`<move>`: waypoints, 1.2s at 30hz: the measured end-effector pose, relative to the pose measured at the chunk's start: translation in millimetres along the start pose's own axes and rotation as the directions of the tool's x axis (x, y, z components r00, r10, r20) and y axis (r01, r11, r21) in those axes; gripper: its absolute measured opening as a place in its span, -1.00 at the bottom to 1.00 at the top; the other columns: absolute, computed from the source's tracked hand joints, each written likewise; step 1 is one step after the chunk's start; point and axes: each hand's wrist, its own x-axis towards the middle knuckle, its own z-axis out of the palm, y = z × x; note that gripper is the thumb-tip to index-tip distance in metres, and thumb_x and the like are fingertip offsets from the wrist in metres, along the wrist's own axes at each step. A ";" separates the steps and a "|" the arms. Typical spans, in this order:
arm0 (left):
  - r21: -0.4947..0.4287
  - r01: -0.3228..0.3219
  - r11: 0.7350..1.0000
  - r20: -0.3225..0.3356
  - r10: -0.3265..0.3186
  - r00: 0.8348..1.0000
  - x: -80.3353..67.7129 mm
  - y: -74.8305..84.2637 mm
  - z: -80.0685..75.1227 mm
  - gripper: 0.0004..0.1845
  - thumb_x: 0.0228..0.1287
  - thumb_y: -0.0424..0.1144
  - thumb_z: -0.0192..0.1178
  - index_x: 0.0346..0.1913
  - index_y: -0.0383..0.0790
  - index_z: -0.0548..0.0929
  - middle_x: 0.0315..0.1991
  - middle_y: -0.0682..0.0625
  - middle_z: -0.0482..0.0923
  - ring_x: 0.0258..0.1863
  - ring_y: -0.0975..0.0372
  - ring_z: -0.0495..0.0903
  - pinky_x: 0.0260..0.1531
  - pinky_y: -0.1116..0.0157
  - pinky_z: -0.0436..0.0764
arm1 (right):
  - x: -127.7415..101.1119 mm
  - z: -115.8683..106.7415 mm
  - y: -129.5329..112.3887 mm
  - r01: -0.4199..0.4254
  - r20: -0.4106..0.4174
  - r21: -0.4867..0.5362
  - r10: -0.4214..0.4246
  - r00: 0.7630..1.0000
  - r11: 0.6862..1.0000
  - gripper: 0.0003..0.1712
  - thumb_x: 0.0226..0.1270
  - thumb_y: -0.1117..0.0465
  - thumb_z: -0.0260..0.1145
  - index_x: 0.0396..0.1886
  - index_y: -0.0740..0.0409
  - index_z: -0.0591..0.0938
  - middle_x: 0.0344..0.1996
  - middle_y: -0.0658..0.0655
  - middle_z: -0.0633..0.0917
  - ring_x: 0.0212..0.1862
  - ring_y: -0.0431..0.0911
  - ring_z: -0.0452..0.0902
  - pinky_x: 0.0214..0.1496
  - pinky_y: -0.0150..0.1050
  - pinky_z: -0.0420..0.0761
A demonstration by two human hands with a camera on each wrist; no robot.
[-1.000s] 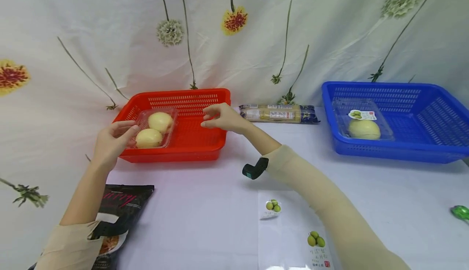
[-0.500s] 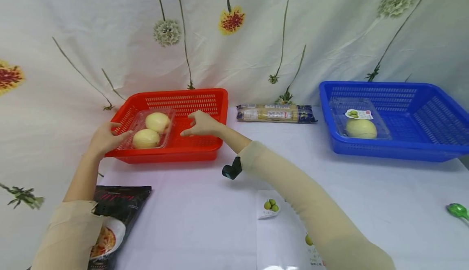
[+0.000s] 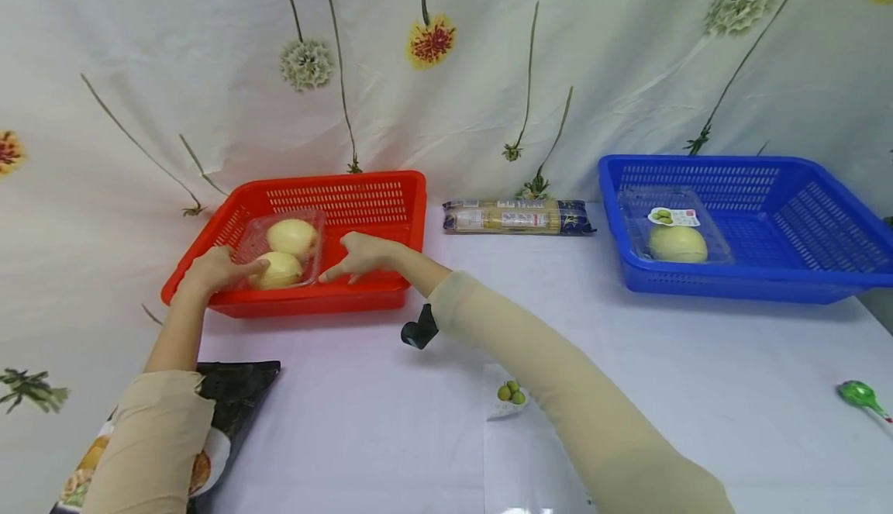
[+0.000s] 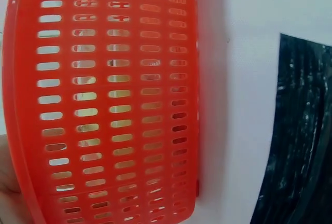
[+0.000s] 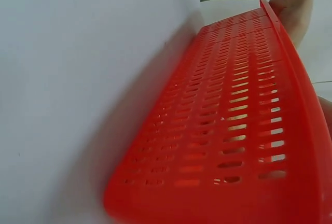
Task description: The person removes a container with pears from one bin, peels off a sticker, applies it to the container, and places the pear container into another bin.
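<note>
Head view shows the clear tray (image 3: 279, 249) with two pale fruits now down inside the red basket (image 3: 391, 188), in its left half. The left hand (image 3: 218, 270) holds the tray's near-left corner, thumb curled against the plastic; the right hand (image 3: 363, 254) lies just right of the tray, fingers loose and pointing toward it, gripping nothing that I can make out. By my reckoning the placing is all but done, and only letting go and drawing back is left. Well right of the basket, the blue basket (image 3: 823, 188) holds a similar tray. Half a second ago the left hand was higher at the basket's rim with fingers spread; both hands have since dropped lower into the basket, and the tray looks settled.
</note>
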 end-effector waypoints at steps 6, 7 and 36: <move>-0.047 0.013 0.999 0.077 -0.010 0.997 1.4 5.2 2.2 -0.38 0.17 0.19 0.18 -0.38 -0.42 0.36 -0.63 -0.04 0.31 -0.52 0.15 0.39 -0.50 0.29 0.41 | 5.3 7.1 2.7 -0.023 0.013 0.227 0.021 1.000 0.974 -0.43 0.20 0.15 0.36 0.01 0.38 0.30 -0.24 0.12 0.37 -0.22 -0.05 0.57 -0.15 -0.37 0.59; -0.044 0.008 0.999 0.082 -0.004 0.997 1.7 6.7 3.2 -0.39 0.15 0.20 0.19 -0.42 -0.38 0.36 -0.65 -0.02 0.30 -0.54 0.16 0.38 -0.50 0.30 0.41 | 6.1 8.2 3.1 -0.027 0.015 0.266 0.024 1.000 0.964 -0.44 0.21 0.17 0.35 0.02 0.39 0.30 -0.22 0.13 0.38 -0.20 -0.05 0.55 -0.11 -0.34 0.60; -0.354 -0.125 0.927 -0.130 0.083 0.988 -29.0 47.6 15.1 -0.01 0.24 0.18 0.11 0.40 -0.54 -0.04 0.26 -0.47 0.16 0.03 -0.10 0.33 -0.39 0.52 0.53 | -27.0 -21.8 -3.5 -0.013 -0.166 0.577 0.133 0.977 0.817 -0.68 0.21 0.23 0.36 -0.19 0.44 0.63 -0.57 0.14 0.63 -0.49 -0.10 0.56 -0.04 -0.18 0.61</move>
